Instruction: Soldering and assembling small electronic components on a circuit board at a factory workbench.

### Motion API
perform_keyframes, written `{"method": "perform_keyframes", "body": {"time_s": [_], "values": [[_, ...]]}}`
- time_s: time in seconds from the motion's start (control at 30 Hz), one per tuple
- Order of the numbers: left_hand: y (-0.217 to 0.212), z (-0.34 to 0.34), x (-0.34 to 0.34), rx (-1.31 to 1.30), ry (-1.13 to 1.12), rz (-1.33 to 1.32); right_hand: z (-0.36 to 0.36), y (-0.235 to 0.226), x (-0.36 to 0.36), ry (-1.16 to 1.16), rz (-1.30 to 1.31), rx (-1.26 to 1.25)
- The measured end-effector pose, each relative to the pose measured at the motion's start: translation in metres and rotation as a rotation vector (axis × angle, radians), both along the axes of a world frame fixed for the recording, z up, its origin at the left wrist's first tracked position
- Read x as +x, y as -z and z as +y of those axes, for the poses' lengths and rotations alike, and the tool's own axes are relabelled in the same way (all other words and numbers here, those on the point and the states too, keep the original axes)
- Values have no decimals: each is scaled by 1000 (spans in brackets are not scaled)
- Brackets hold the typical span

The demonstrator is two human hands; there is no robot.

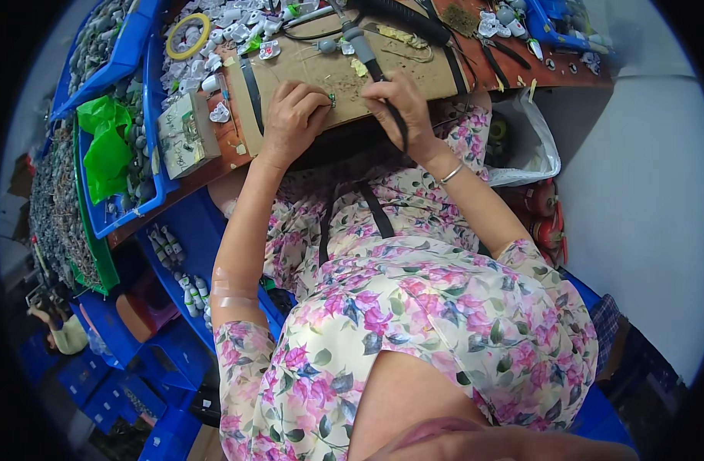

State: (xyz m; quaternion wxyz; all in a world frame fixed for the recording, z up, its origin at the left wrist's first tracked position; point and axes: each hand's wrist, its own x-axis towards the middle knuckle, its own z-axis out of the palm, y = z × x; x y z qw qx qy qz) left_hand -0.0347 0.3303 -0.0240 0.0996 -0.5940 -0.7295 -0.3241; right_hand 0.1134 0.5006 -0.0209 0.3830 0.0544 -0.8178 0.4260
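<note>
My left hand [294,115] rests at the near edge of a brown cardboard sheet [290,73], its fingers pinched on a small green circuit board [332,101]. Most of that board is hidden by the fingertips. To its right, my right hand [405,111] is wrapped round a soldering iron [361,48] with a grey and black handle. The iron slants away from me toward the far edge, and its black cord hangs below the hand. A small grey round part with a lead [326,47] lies on the cardboard left of the iron.
White plastic parts and a yellow tape roll [188,36] crowd the far left. Black-handled pliers [505,61] lie on the right. Blue bins [158,138] of grey parts flank the left, near a small box [187,137]. A white bag [540,146] hangs at the right edge.
</note>
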Motion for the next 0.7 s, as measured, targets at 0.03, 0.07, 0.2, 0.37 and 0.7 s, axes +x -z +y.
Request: {"method": "perform_keyframes", "body": {"time_s": [0.03,0.07,0.2,0.37,0.7], "values": [[0,0,0,-1,0,-1,-4,8,-2,10,16,60],[0,0,0,2,3,-1,-11,14,-4,-7,-23,-10],[1,-1,-2,6,16,0,-22,30,-16,24,-107,20],[1,-3,-3,7,14,-11,-31,30,-26,34,-101,83],[4,-5,-4,3,33,-45,-31,31,-29,61,-127,124]]}}
